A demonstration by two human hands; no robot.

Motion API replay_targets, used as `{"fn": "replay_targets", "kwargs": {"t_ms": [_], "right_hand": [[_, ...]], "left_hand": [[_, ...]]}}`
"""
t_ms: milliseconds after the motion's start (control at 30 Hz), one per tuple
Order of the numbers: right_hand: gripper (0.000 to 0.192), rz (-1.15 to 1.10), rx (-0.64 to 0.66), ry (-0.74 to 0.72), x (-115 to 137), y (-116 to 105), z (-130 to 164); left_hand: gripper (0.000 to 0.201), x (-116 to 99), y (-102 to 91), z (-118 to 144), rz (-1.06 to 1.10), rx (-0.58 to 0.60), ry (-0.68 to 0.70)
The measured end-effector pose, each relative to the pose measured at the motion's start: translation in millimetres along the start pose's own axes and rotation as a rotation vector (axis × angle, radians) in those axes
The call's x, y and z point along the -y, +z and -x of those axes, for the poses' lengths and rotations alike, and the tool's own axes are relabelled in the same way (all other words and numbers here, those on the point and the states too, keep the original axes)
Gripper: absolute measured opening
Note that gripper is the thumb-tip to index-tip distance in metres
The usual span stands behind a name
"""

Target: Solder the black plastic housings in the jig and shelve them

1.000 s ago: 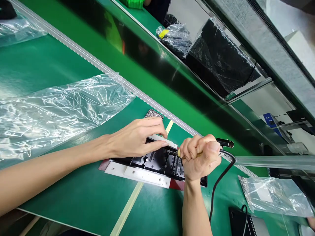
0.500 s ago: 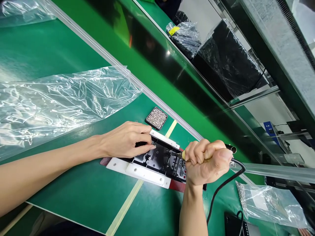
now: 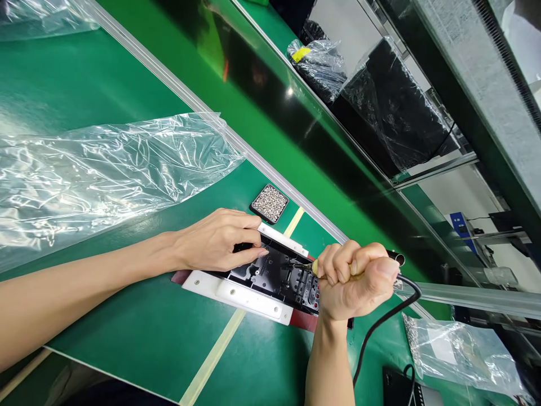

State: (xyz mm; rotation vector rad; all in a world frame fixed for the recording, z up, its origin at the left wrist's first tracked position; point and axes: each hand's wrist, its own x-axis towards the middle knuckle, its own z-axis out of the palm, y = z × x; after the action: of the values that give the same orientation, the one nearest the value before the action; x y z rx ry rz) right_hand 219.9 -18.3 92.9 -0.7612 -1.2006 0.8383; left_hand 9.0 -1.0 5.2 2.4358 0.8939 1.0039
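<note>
A black plastic housing (image 3: 269, 269) lies open side up between the white rails of a fixture (image 3: 232, 291). My left hand (image 3: 224, 239) rests over its left end, fingers curled and thumb reaching onto the black surface. Whatever is under those fingers is hidden. My right hand (image 3: 353, 279) is wrapped in a fist round the yellowish handle of what looks like a soldering iron (image 3: 314, 267), its thumb at the cord end. The metal tip slants leftward into the right part of the housing. A black cord (image 3: 380, 316) loops down from the handle.
A small black tray (image 3: 270, 203) full of tiny metal pieces stands beyond the fixture. A large clear plastic bag (image 3: 127, 175) covers the bench at left. Another bag (image 3: 460, 349) and a black device (image 3: 406, 386) lie at right. A metal rail (image 3: 186, 93) edges the bench.
Both hands and the iron hold nearly the same place. The view has shifted slightly; nothing has visibly been taken up or let go.
</note>
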Motion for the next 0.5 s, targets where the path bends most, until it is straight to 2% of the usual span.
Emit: {"fn": "replay_targets", "kwargs": {"t_ms": [500], "right_hand": [[0.049, 0.010, 0.010, 0.002, 0.6, 0.2, 0.4]], "left_hand": [[0.029, 0.3, 1.2, 0.2, 0.011, 0.002, -0.002]]}}
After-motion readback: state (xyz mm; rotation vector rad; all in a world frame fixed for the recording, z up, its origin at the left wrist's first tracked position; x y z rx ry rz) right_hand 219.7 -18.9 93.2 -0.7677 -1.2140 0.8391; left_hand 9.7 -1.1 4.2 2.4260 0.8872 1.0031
